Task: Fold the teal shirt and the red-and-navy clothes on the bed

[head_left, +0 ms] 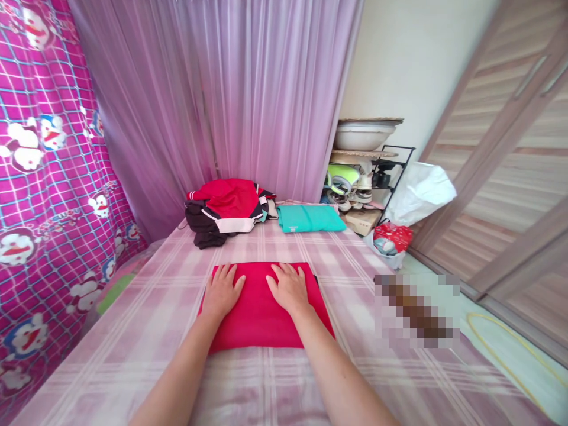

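Observation:
A folded red garment [261, 313] lies flat on the pink checked bed sheet [146, 331] in front of me. My left hand [222, 291] rests palm down on its left half, fingers spread. My right hand [289, 287] lies flat on its right half, fingers stretched out. Neither hand grips anything.
At the far end of the bed lie a pile of red, black and white clothes [226, 212] and a folded teal garment [309, 218]. A purple curtain [231, 89] hangs behind. A shoe rack [368, 183], a white bag [421, 189] and wardrobe doors [510, 177] stand at the right.

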Demonstrator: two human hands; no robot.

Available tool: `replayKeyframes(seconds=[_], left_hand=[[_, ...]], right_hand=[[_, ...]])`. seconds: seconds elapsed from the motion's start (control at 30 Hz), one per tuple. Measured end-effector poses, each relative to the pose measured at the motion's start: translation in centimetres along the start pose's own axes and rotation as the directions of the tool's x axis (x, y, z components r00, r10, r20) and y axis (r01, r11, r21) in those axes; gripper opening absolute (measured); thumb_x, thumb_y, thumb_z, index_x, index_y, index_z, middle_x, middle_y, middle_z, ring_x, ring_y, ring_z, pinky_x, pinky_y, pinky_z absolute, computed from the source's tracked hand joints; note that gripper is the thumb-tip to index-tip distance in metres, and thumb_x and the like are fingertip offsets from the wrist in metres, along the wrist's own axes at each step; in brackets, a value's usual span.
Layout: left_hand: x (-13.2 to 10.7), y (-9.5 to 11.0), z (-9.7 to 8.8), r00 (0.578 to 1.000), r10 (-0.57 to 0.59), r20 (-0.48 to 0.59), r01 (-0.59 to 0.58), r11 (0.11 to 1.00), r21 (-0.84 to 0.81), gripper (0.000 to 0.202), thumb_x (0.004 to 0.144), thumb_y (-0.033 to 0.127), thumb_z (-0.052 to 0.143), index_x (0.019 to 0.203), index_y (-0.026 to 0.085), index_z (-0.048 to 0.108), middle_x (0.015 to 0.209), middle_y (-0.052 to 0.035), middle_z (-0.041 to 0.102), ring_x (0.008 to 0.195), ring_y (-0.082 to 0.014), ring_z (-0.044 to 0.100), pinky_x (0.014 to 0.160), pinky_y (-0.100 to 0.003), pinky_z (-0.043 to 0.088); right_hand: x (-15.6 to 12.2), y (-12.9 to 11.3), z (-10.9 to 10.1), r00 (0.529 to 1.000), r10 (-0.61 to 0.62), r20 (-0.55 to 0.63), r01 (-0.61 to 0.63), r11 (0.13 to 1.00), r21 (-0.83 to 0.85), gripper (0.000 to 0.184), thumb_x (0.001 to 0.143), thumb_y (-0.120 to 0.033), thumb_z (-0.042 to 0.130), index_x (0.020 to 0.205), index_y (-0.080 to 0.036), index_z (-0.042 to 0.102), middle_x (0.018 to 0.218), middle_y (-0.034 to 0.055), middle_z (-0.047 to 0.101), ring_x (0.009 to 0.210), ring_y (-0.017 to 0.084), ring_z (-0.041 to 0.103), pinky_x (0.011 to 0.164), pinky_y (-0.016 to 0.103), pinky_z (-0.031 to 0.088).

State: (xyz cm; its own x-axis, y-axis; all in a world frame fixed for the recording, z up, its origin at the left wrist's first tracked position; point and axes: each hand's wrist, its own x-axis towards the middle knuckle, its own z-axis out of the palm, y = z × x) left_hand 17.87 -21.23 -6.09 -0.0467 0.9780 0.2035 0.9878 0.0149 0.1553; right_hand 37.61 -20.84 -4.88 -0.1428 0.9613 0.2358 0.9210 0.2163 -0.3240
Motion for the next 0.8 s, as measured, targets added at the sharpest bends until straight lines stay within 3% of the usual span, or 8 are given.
replayKeyframes(seconds=[0.27, 0.47, 0.8], left_hand=[[-0.04, -0.56, 0.57, 0.999, 0.020, -0.026, -0.020, 1.000, 0.005, 0.054, 0.097, 0.042, 0.039, 0.144, 0.017, 0.049, 0.154, -0.0119, 0.044, 0.145, -0.0288, 0.036, 0.117, -0.050, 0.031], [-0.03, -0.73, 1.00, 0.998, 0.028, -0.049, -0.028, 1.000, 0.004, 0.053, 0.097, 0.044, 0.040, 0.142, 0.018, 0.051, 0.154, -0.0125, 0.045, 0.144, -0.0297, 0.037, 0.116, -0.051, 0.032], [-0.13, -0.38, 0.59, 0.999, 0.025, -0.030, -0.025, 1.000, 0.002, 0.054, 0.098, 0.044, 0.038, 0.143, 0.016, 0.050, 0.154, -0.0125, 0.045, 0.145, -0.0305, 0.035, 0.116, -0.051, 0.032]], right_hand=[[-0.40, 0.09, 0.15, 0.999, -0.004, -0.038, 0.004, 1.000, 0.008, 0.048, 0.098, -0.043, 0.040, 0.136, -0.021, 0.060, 0.143, 0.0120, 0.057, 0.134, 0.025, 0.047, 0.116, 0.047, 0.021], [-0.31, -0.01, -0.10, 1.000, -0.001, 0.017, 0.001, 1.000, -0.007, 0.050, 0.098, -0.042, 0.038, 0.138, -0.019, 0.058, 0.146, 0.0139, 0.054, 0.136, 0.028, 0.046, 0.116, 0.051, 0.022], [-0.42, 0.02, -0.05, 1.000, -0.002, 0.005, 0.002, 1.000, -0.011, 0.050, 0.099, -0.043, 0.038, 0.138, -0.019, 0.058, 0.145, 0.0135, 0.055, 0.134, 0.027, 0.047, 0.115, 0.050, 0.023]])
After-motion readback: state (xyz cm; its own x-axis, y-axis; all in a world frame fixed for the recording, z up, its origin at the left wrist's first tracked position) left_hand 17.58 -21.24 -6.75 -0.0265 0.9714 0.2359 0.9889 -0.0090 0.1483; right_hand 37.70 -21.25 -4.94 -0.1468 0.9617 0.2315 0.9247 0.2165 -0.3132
